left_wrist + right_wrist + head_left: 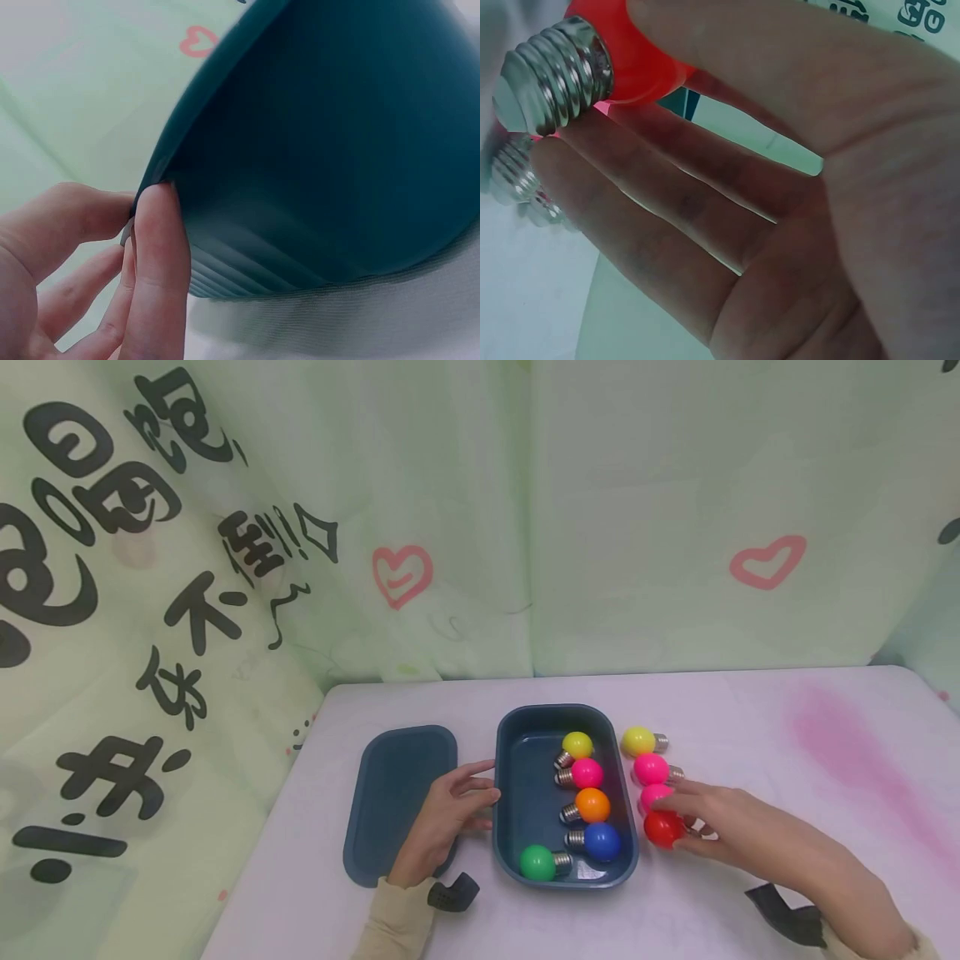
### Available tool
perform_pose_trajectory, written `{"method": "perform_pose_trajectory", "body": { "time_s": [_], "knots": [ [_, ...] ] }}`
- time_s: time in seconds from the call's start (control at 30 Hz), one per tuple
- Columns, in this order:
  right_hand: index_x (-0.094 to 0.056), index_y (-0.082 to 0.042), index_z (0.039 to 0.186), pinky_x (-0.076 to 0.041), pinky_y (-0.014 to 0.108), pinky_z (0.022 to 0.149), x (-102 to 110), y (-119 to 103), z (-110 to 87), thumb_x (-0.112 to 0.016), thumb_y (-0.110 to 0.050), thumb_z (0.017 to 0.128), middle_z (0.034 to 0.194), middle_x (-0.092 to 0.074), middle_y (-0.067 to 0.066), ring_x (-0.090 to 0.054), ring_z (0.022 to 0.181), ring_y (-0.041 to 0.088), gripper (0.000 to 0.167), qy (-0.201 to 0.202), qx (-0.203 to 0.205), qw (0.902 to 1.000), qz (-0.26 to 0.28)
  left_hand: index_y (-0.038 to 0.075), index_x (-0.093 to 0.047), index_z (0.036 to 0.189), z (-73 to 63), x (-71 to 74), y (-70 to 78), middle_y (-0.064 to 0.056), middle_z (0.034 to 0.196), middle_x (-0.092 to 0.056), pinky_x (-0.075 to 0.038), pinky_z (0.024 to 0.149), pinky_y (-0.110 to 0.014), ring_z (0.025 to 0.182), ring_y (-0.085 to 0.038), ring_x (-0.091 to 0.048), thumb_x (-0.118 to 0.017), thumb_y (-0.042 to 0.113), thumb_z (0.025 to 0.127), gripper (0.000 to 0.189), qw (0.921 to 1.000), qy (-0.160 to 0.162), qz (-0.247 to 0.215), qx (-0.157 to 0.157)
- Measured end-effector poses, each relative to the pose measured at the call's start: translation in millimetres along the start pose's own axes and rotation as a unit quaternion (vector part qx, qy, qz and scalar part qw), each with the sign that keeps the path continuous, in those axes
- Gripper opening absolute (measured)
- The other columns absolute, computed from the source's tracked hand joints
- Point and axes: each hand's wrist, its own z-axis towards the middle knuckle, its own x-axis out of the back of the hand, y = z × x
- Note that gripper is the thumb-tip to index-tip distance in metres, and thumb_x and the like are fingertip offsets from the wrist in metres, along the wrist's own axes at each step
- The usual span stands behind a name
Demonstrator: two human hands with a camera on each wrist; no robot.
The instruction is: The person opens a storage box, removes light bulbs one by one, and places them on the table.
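Note:
A red light bulb (663, 829) is gripped by my right hand (720, 818), right of the dark blue box (504, 735). In the right wrist view its metal screw base (555, 75) points away from the thumb. My left hand (442, 810) pinches the box's left rim; the left wrist view shows fingertips (159, 210) at that edge. Inside the box lie a yellow bulb (577, 744), a pink bulb (587, 772), an orange bulb (592, 805), a blue bulb (602, 842) and a green bulb (537, 862).
Outside the box on the right are another yellow bulb (638, 741) and two pink bulbs, one (650, 769) beyond the other (654, 795), which the right hand partly covers. A matching flat lid (393, 793) lies left of the box on the pale tablecloth (750, 727).

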Motion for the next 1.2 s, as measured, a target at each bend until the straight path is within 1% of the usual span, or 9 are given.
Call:
{"method": "perform_pose_trajectory", "body": {
  "time_s": [0.13, 0.3, 0.53, 0.7, 0.87, 1.0, 1.1, 1.2],
  "knots": [
    [-0.070, -0.017, 0.118, -0.061, 0.036, 0.075, -4.0, 4.2, -1.0, -0.086, -0.023, 0.074, 0.113, -0.069, 0.002, -0.066, 0.100, 0.023, 0.047, -0.006, 0.001, 0.9999, 0.012, 0.013, -0.060, 0.136, 0.0, -0.4, 0.1, -0.012, 0.112, -0.069, -0.061, 0.070, -0.033, 0.090, -0.018, -0.068, -0.076, 0.019, 0.088, 0.051, 1.0000, 0.001, 0.004, -0.002],
    [-0.069, -0.015, 0.119, -0.061, 0.038, 0.076, -8.8, 8.7, -0.9, -0.087, -0.023, 0.074, 0.111, -0.069, 0.001, -0.066, 0.100, 0.023, 0.049, -0.016, -0.012, 0.9993, 0.032, 0.013, -0.060, 0.136, -0.7, -0.7, 0.3, -0.011, 0.111, -0.069, -0.061, 0.070, -0.032, 0.089, -0.018, -0.068, -0.076, 0.019, 0.088, 0.051, 1.0000, 0.003, 0.005, 0.000],
    [-0.069, -0.015, 0.115, -0.061, 0.037, 0.074, -15.2, 12.0, -1.4, -0.087, -0.020, 0.072, 0.106, -0.068, -0.001, -0.066, 0.095, 0.020, 0.046, -0.007, -0.016, 0.9994, 0.029, 0.013, -0.060, 0.136, -0.5, -0.9, 0.7, -0.011, 0.111, -0.069, -0.061, 0.070, -0.032, 0.090, -0.018, -0.068, -0.076, 0.019, 0.087, 0.051, 0.9999, 0.007, 0.009, 0.000],
    [-0.069, -0.015, 0.115, -0.061, 0.036, 0.074, -16.7, 13.2, -1.1, -0.088, -0.021, 0.071, 0.106, -0.068, -0.002, -0.065, 0.095, 0.020, 0.048, -0.006, -0.018, 0.9994, 0.029, 0.014, -0.060, 0.136, -0.8, -0.9, 0.8, -0.011, 0.112, -0.069, -0.061, 0.069, -0.032, 0.090, -0.018, -0.068, -0.076, 0.019, 0.087, 0.051, 0.9999, 0.006, 0.009, 0.001],
    [-0.070, -0.018, 0.115, -0.061, 0.038, 0.074, -16.6, 12.4, -0.5, -0.089, -0.022, 0.070, 0.110, -0.067, 0.001, -0.066, 0.097, 0.022, 0.049, 0.002, -0.025, 0.9997, 0.001, 0.014, -0.060, 0.136, -0.7, -1.1, 0.5, -0.011, 0.112, -0.069, -0.061, 0.070, -0.032, 0.091, -0.018, -0.068, -0.076, 0.020, 0.087, 0.051, 0.9999, 0.005, 0.011, 0.001],
    [-0.072, -0.019, 0.114, -0.061, 0.042, 0.075, -15.9, 10.6, 0.8, -0.089, -0.023, 0.070, 0.117, -0.067, 0.007, -0.066, 0.102, 0.028, 0.048, 0.002, -0.038, 0.9991, -0.021, 0.014, -0.060, 0.136, -0.7, -1.0, 0.5, -0.011, 0.112, -0.069, -0.061, 0.070, -0.032, 0.091, -0.018, -0.068, -0.076, 0.020, 0.087, 0.051, 0.9999, 0.008, 0.012, 0.001],
    [-0.073, -0.020, 0.114, -0.061, 0.044, 0.076, -15.7, 9.0, 1.1, -0.089, -0.021, 0.070, 0.122, -0.066, 0.012, -0.065, 0.106, 0.033, 0.046, 0.003, -0.038, 0.9987, -0.034, 0.014, -0.060, 0.136, -0.9, -0.9, 0.2, -0.011, 0.112, -0.069, -0.061, 0.070, -0.032, 0.091, -0.018, -0.068, -0.076, 0.019, 0.087, 0.051, 0.9999, 0.008, 0.011, 0.001],
    [-0.073, -0.020, 0.113, -0.060, 0.045, 0.076, -15.7, 8.2, 1.0, -0.089, -0.019, 0.070, 0.124, -0.066, 0.013, -0.065, 0.107, 0.034, 0.045, 0.004, -0.036, 0.9984, -0.043, 0.014, -0.060, 0.136, -0.3, -0.9, -0.6, -0.011, 0.112, -0.069, -0.061, 0.070, -0.032, 0.091, -0.018, -0.068, -0.076, 0.019, 0.087, 0.051, 0.9999, 0.007, 0.011, 0.000]
  ]
}}
